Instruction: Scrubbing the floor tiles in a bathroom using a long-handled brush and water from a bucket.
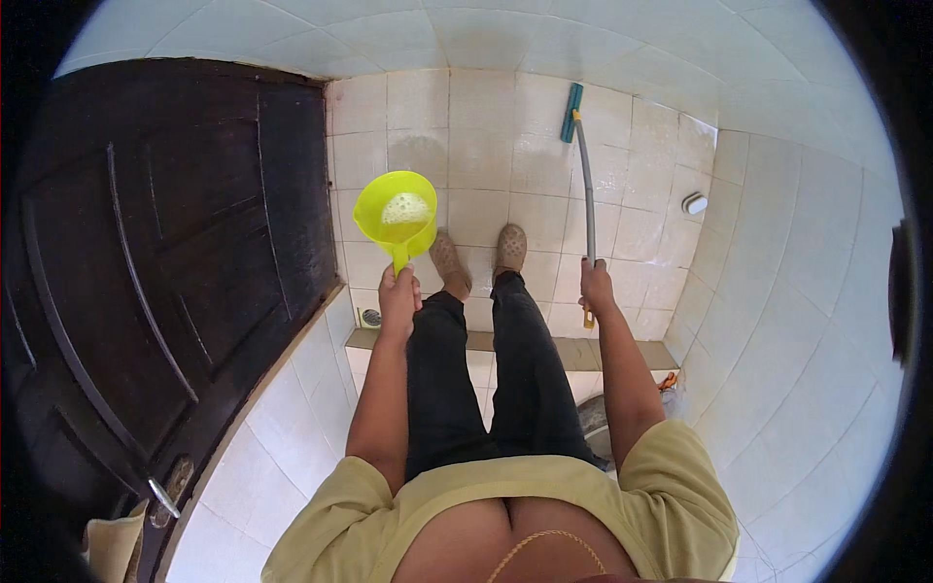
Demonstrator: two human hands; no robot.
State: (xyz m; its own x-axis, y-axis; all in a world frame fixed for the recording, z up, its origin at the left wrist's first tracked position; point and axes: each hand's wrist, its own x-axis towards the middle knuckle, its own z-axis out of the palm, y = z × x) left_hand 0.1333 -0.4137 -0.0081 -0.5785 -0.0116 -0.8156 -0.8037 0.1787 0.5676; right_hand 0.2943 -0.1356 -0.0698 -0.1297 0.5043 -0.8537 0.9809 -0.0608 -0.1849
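Observation:
My left hand [399, 300] is closed around the handle of a yellow-green plastic dipper [370, 210], which holds foamy liquid. My right hand [598, 289] grips a long grey pole [589, 197] close to its yellow end. At the pole's far end, a teal floor brush or squeegee head [572, 113] rests on the wet-looking tiled floor [481, 160]. The dipper hangs above the floor, left of my feet.
A dark wooden door [211, 197] stands on the left, with a metal handle [163, 498]. A low tiled ledge [576, 355] crosses behind my feet. A floor drain [370, 318] lies at the left, and a small white object [695, 203] near the right wall [773, 218].

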